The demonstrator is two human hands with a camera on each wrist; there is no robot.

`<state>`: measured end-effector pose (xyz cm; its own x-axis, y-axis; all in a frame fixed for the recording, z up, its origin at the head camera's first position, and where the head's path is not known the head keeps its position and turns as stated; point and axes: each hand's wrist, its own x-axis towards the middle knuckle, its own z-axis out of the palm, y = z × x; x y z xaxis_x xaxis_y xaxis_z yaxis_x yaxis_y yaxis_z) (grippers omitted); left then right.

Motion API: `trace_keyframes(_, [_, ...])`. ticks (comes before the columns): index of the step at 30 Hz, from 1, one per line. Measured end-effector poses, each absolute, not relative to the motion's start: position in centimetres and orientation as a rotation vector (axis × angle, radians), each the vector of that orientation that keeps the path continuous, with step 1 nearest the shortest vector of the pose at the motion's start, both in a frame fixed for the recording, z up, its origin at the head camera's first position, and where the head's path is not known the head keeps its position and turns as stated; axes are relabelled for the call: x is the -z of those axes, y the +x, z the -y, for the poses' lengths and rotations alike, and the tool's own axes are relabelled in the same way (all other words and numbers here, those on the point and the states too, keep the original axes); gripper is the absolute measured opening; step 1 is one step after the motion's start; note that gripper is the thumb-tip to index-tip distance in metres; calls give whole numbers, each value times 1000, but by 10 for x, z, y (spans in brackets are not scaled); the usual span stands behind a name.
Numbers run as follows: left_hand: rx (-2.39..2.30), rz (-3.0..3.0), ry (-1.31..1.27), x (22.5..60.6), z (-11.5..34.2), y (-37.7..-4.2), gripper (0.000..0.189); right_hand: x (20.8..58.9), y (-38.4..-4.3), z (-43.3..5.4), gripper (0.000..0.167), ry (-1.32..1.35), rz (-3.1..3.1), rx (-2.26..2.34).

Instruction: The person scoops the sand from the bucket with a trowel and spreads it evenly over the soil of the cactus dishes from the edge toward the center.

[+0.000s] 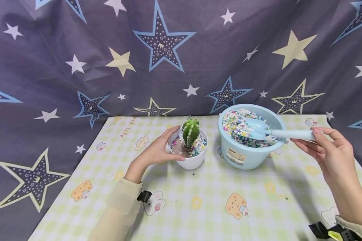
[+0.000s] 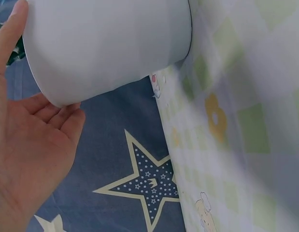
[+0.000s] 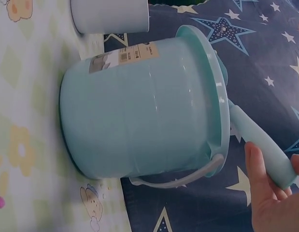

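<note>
Centre of frame: round white pot holding a ribbed green cactus, standing on the checked worktop. Left hand, half-open, curves round its side, likely steadying it. Right of centre: pale-blue plastic bucket of multicoloured pebbles. Right hand pinches the pale-blue scoop's handle end, presumably for reach.

White pot: cut off by the left wrist view's top edge
Cactus: a dark sliver in the right wrist view — the rest cut off above
Scoop: blade there mostly hidden behind the bucket's rim
Sticker: print too small to read
</note>
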<state>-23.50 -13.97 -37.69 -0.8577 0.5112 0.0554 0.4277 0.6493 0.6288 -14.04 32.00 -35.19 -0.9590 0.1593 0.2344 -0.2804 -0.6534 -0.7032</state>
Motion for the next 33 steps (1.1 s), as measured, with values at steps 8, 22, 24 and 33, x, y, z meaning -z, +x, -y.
trace_keyframes(8, [-999, -2783, 688, 378, 138, -229, 114, 347, -145, -309, 23, 255, 1186, -2676])
trace_keyframes(22, [-986, -2864, 619, 379, 128, -219, 116, 342, -155, -293, 24, 290, 1295, -2748])
trace_keyframes(24, [-979, -2884, 611, 379, 127, -217, 117, 341, -156, -290, 24, 282, 1310, -2757])
trace_keyframes(33, [-927, -2946, 533, 380, 122, -212, 119, 338, -161, -280, 23, 282, 1412, -2755])
